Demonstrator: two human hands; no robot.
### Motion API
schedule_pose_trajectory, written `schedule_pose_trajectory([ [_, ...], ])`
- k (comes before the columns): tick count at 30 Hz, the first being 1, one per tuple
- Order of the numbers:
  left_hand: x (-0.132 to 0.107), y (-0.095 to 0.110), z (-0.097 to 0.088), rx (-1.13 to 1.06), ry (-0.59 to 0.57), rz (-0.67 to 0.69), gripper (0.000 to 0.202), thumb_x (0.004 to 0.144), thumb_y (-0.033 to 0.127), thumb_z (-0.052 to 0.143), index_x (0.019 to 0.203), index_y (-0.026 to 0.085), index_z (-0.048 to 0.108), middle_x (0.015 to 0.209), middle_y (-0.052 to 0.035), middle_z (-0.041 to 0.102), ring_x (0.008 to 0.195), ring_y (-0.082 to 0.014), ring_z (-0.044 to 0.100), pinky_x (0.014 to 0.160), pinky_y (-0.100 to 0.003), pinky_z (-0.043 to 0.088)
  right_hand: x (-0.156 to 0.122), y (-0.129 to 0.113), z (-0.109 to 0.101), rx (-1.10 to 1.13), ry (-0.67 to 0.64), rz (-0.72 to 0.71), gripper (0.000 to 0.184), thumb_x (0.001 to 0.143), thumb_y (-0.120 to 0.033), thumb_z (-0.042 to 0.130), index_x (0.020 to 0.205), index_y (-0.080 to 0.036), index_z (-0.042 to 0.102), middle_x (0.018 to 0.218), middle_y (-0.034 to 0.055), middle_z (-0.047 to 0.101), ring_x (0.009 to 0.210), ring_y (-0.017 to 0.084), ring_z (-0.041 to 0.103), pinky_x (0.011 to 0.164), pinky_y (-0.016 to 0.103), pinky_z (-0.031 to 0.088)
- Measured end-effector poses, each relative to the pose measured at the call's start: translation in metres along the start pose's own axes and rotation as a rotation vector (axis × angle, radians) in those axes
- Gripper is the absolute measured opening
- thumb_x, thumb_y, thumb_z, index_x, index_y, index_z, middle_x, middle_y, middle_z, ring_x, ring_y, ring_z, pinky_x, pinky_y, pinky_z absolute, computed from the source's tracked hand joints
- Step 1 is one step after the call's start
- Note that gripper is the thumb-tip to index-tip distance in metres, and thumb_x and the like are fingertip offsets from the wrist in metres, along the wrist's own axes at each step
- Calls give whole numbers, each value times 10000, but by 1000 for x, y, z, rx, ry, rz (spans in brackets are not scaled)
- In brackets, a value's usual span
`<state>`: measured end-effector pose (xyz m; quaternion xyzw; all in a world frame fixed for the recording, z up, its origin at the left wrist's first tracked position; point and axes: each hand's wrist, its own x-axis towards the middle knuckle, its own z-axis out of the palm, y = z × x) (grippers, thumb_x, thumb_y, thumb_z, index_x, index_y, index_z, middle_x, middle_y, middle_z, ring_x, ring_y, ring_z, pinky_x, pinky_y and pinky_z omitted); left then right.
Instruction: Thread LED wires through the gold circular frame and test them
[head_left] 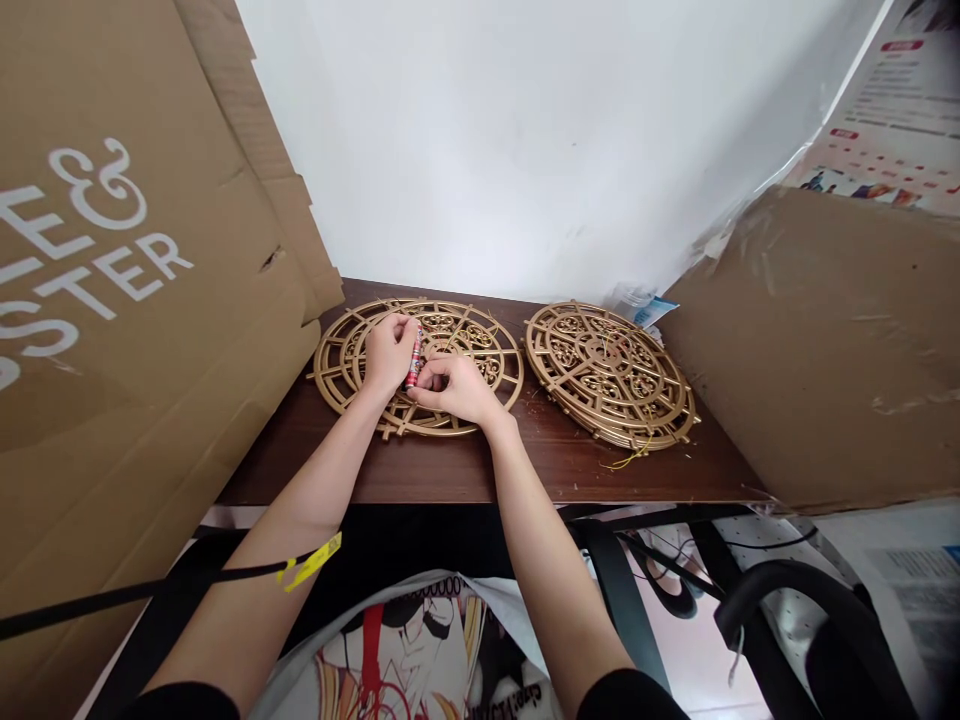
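A small red cylinder with printed markings (pixel 414 357), about the size of a battery, is held nearly upright in view over a round gold openwork panel (pixel 346 400). My left hand (pixel 388 352) pinches its upper part between thumb and fingers. Curled at the lower end is my right hand (pixel 459 386), with thumb and fingertips closed against it. The gold panel lies flat under both hands, with rings, spokes and scrollwork. Parts of it are hidden by my hands and forearms.
Several similar gold panels (pixel 607 365) are stacked to the right on the dark brown table (pixel 442 480). Yellow ties (pixel 630 458) hang off that stack. Large cardboard (pixel 150 330) stands at left, a carton (pixel 832 350) at right, a white wall (pixel 510 150) behind.
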<state>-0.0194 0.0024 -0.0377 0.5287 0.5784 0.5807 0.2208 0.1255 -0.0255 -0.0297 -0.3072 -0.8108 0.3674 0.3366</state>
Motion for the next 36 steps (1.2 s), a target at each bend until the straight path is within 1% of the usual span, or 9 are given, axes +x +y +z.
schedule_pose_trajectory([
  [3, 0, 5, -2, -199, 12, -135, 137, 841, 279, 549, 830, 163, 621, 688, -4, 625, 532, -123, 561, 550, -255, 482, 0, -3, -2, 104, 1, 4, 100, 753, -230, 688, 690, -156, 663, 720, -11, 594, 588, 88, 504, 575, 227, 402],
  [6, 0, 9, -4, -353, 3, -240, 131, 853, 277, 550, 850, 162, 612, 613, 26, 562, 421, -94, 489, 428, -227, 437, 1, -5, -4, 144, 94, 8, 116, 761, -257, 702, 700, -163, 671, 745, -1, 618, 642, 101, 532, 619, 233, 432],
  [11, -1, 11, -8, -406, -58, -157, 175, 829, 325, 628, 860, 153, 648, 645, 13, 583, 448, -86, 514, 419, -214, 460, 3, 1, -6, 184, 430, 71, 179, 793, -341, 669, 757, -167, 686, 732, 4, 649, 625, 105, 516, 616, 241, 432],
  [14, -3, 14, -10, -419, -157, -128, 262, 816, 401, 656, 897, 152, 666, 635, 3, 591, 470, -94, 529, 428, -215, 468, 5, 6, -8, 223, 620, 156, 231, 792, -394, 658, 788, -164, 682, 741, 13, 660, 636, 114, 531, 609, 243, 443],
  [16, -5, 17, -11, -428, -228, -120, 314, 811, 443, 660, 926, 151, 672, 614, 0, 590, 469, -97, 526, 427, -216, 462, 5, 7, -7, 271, 688, 196, 271, 799, -430, 643, 826, -161, 673, 812, 34, 688, 681, 125, 565, 609, 241, 458],
  [20, -8, 23, -12, -454, -352, -117, 337, 787, 468, 680, 923, 160, 683, 617, -7, 598, 477, -102, 524, 419, -218, 449, 6, 4, -5, 317, 653, 175, 280, 806, -446, 631, 829, -168, 653, 985, 57, 717, 702, 117, 583, 598, 232, 462],
  [26, -10, 25, -13, -431, -399, -89, 360, 795, 481, 665, 976, 172, 701, 670, -22, 611, 539, -124, 553, 448, -232, 461, 5, 1, -3, 281, 529, 89, 235, 817, -397, 634, 806, -163, 650, 737, 16, 679, 653, 119, 575, 633, 240, 463],
  [32, -9, 23, -11, -417, -381, -98, 392, 848, 526, 595, 979, 173, 702, 647, -6, 537, 487, -104, 485, 444, -241, 453, 8, 3, -4, 398, 623, 164, 248, 780, -407, 662, 813, -161, 647, 703, 4, 664, 607, 101, 550, 585, 225, 463],
  [36, -9, 17, -6, -350, -383, -87, 443, 858, 571, 555, 914, 155, 698, 638, -9, 509, 459, -91, 430, 405, -229, 400, 10, 5, -4, 557, 684, 231, 269, 731, -422, 696, 799, -168, 635, 660, -11, 642, 514, 82, 514, 468, 209, 414],
])
